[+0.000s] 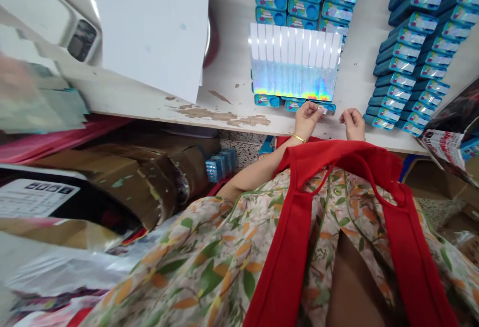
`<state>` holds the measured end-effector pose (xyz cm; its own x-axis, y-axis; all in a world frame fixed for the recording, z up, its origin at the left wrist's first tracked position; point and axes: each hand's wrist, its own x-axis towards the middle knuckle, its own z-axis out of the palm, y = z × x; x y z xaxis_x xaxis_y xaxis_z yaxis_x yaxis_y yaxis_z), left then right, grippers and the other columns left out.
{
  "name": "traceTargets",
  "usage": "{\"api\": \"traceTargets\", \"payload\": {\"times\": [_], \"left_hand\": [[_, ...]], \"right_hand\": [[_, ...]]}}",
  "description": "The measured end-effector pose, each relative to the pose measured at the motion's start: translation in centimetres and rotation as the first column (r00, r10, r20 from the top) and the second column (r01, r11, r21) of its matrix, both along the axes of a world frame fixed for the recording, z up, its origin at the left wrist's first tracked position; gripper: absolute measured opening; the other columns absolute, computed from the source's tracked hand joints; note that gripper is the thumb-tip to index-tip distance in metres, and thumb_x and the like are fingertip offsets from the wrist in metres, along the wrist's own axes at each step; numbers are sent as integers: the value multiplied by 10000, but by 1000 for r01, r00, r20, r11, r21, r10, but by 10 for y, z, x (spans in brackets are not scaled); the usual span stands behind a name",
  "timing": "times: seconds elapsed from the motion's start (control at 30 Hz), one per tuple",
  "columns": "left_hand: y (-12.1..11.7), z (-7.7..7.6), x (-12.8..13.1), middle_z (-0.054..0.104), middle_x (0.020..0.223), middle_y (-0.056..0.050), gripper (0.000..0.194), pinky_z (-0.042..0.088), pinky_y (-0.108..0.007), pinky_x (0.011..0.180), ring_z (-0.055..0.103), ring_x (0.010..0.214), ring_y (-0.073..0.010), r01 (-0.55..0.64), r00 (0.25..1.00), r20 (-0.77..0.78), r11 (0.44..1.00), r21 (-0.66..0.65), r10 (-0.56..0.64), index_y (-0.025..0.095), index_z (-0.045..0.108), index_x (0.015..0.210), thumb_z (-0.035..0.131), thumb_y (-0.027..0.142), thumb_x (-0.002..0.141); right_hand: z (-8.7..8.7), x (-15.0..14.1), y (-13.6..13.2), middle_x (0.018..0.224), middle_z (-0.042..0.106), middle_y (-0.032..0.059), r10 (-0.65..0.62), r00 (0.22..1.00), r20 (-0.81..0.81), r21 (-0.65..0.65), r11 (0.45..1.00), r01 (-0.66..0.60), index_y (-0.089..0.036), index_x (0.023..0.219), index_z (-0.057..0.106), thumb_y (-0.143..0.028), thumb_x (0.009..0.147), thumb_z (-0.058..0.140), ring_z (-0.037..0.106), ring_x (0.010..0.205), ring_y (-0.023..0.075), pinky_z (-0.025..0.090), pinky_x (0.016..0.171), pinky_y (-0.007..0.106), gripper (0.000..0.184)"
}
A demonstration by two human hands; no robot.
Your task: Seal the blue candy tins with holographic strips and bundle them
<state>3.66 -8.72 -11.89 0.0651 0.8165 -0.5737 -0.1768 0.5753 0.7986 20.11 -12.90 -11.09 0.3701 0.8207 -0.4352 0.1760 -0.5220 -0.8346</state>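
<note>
Down at the table edge (239, 122), left hand (307, 119) fingers pinch a holographic strip (322, 110); right hand (353, 123) curled, empty.

This looks like a small packing workshop. A worn white worktable with chipped paint (232, 102) carries long rows of identical small blue boxes with holographic labels (407, 62) and a shiny holographic sticker sheet (294, 70). Taped brown cardboard cartons (149, 177) crowd the speckled floor underneath.

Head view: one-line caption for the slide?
Left hand pinches a small holographic sticker strip by the sticker sheet, right hand alongside, blue boxes stacked on the white table.
</note>
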Motion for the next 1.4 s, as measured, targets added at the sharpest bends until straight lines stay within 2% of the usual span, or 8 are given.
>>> {"api": "traceTargets", "payload": {"times": [0.13,0.37,0.5,0.63,0.9,1.07,1.27,1.4], "left_hand": [[-5,-1,2,589,692,59,324,469,-227,584,675,665,-109,-13,1000,-7,998,67,13,223,515,779,814,336,833],[-13,-23,6,595,716,34,278,494,-250,649,615,690,-114,-8,983,-182,984,175,40,222,554,762,773,343,883],[-12,-28,4,615,859,-25,225,515,-335,851,591,881,-178,176,838,-542,910,376,62,224,619,751,751,326,903],[-13,-25,5,601,1032,-73,196,456,-496,1025,577,1088,-280,281,664,-747,916,288,31,215,662,800,749,359,898],[-13,-20,10,588,1169,-109,203,407,-557,1073,534,1214,-342,352,567,-819,925,146,-86,223,649,883,698,416,922],[-10,-21,8,594,1205,-126,412,415,-543,1079,514,1253,-352,273,565,-825,949,159,-25,251,561,1084,765,517,845],[-12,-18,18,583,1225,-130,340,422,-558,1076,512,1260,-350,259,580,-812,960,106,-67,251,526,1092,735,418,880],[-7,-7,6,612,1158,-108,257,459,-506,1044,579,1162,-296,296,615,-784,946,131,-83,244,541,1045,712,368,900]], "right_hand": [[-7,3,0,946,708,38,-17,996,-89,-74,997,10,-254,902,601,-958,733,463,618,791,162,512,718,313,737],[-27,2,6,689,568,-34,96,989,-108,54,994,-91,-242,731,538,-823,775,607,522,680,134,472,733,318,588],[-40,7,14,680,519,-39,135,989,65,143,979,-143,-228,711,546,-751,834,596,473,674,127,423,720,310,540],[-46,10,13,688,531,-28,173,963,208,148,967,-205,-233,721,535,-709,887,552,480,684,140,417,736,321,505],[-63,12,11,702,560,-19,187,956,224,109,971,-215,-236,735,556,-761,863,535,493,695,154,449,771,337,541],[-64,7,3,766,592,-12,118,982,150,110,985,-136,-232,1040,675,-749,852,587,536,724,163,498,764,331,557],[-56,2,-12,886,700,73,265,945,190,114,950,-290,-222,1073,770,-777,943,401,639,879,223,534,923,435,679],[-57,24,10,975,697,113,276,884,378,81,941,-329,-207,1264,709,-749,964,365,641,956,253,525,983,494,709]]}}
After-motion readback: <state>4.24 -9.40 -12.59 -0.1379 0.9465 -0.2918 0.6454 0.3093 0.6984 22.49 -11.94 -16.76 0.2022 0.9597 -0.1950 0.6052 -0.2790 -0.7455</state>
